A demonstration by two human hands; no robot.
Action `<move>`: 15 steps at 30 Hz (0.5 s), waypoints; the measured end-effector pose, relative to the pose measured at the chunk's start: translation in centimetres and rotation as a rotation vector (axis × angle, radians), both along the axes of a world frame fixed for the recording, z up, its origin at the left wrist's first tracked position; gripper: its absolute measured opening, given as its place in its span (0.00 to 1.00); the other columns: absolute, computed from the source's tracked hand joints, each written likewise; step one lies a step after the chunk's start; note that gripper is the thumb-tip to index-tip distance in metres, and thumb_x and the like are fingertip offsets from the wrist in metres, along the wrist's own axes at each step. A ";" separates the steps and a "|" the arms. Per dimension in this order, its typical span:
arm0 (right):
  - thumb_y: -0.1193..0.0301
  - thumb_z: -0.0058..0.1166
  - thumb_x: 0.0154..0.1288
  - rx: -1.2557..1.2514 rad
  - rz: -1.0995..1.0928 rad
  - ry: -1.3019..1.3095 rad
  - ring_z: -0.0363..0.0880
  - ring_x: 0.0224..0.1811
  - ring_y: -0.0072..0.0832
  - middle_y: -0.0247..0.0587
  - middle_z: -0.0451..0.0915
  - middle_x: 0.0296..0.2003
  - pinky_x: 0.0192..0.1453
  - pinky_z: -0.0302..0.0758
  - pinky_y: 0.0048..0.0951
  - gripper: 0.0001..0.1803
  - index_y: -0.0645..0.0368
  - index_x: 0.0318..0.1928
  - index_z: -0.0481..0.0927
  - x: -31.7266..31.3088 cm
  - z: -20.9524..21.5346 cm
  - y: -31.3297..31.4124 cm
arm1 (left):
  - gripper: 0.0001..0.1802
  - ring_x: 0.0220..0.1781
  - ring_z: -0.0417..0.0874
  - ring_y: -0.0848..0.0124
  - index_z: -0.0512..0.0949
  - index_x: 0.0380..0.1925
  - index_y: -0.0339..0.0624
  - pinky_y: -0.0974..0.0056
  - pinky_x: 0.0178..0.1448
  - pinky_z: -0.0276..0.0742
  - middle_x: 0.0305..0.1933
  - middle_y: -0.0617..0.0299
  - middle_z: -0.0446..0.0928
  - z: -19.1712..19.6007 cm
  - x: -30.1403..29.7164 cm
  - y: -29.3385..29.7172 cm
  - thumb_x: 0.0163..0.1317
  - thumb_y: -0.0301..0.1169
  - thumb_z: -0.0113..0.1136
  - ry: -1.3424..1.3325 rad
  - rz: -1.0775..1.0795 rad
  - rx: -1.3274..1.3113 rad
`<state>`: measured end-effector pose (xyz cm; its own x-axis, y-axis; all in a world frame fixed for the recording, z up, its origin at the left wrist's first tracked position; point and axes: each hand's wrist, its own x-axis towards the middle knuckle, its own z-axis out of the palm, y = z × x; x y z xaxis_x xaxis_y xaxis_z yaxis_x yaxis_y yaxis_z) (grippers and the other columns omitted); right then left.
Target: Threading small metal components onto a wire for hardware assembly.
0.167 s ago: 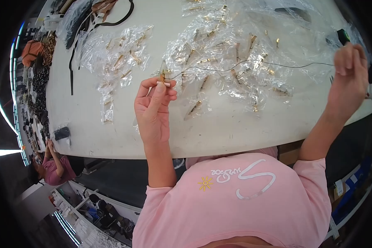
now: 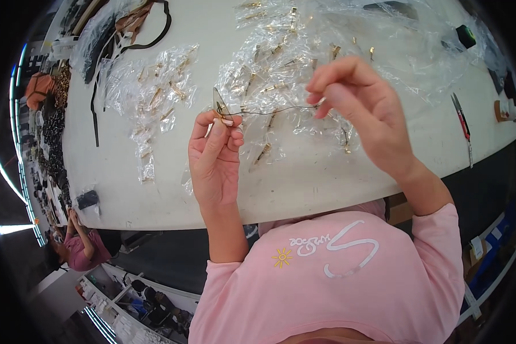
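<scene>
My left hand (image 2: 215, 157) is closed in a pinch on a small gold metal piece (image 2: 219, 110) with a translucent pointed tip; a bit of white shows at my fingertips. From that piece a thin dark thread (image 2: 269, 112) runs right to my right hand (image 2: 370, 117). The fingers of the right hand are bent, thumb and fingertips close around the thread's far part, slightly blurred. Beneath both hands, on the pale table (image 2: 304, 183), lie several gold pieces (image 2: 264, 152) in clear plastic bags (image 2: 252, 63).
Red-handled snips (image 2: 463, 126) lie at the table's right. More bagged gold pieces (image 2: 178, 90) are on the left, near a black strap (image 2: 94, 114). A dark green-and-black object (image 2: 465, 36) sits far right. Another person (image 2: 83, 246) works at the table's left end.
My right hand has swept left, toward my left hand, and the stretch of thread between them is shorter. My left hand still pinches the gold piece.
</scene>
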<state>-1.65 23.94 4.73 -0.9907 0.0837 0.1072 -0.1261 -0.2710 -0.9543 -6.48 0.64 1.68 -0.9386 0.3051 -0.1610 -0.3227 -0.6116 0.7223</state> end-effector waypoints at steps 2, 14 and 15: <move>0.75 0.51 0.70 -0.022 0.067 -0.063 0.79 0.41 0.19 0.35 0.80 0.36 0.44 0.77 0.22 0.07 0.63 0.45 0.79 0.0 -0.7 -1.5 | 0.09 0.37 0.84 0.72 0.74 0.47 0.36 0.71 0.44 0.80 0.44 0.47 0.81 0.2 0.2 0.9 0.68 0.23 0.57 -0.014 -0.019 0.027; 0.77 0.61 0.65 -0.377 0.322 -0.389 0.85 0.31 0.27 0.44 0.82 0.33 0.37 0.83 0.27 0.14 0.59 0.41 0.66 0.1 -0.3 -1.5 | 0.08 0.36 0.85 0.70 0.74 0.43 0.33 0.68 0.44 0.80 0.41 0.49 0.83 0.4 1.6 2.9 0.65 0.21 0.60 0.271 0.019 -0.379; 0.77 0.61 0.64 -0.370 0.333 -0.416 0.85 0.31 0.28 0.45 0.82 0.32 0.37 0.84 0.27 0.15 0.58 0.40 0.65 0.0 -0.3 -1.4 | 0.08 0.37 0.85 0.70 0.74 0.43 0.33 0.69 0.45 0.81 0.40 0.50 0.83 0.3 1.7 2.9 0.65 0.21 0.60 0.299 0.028 -0.424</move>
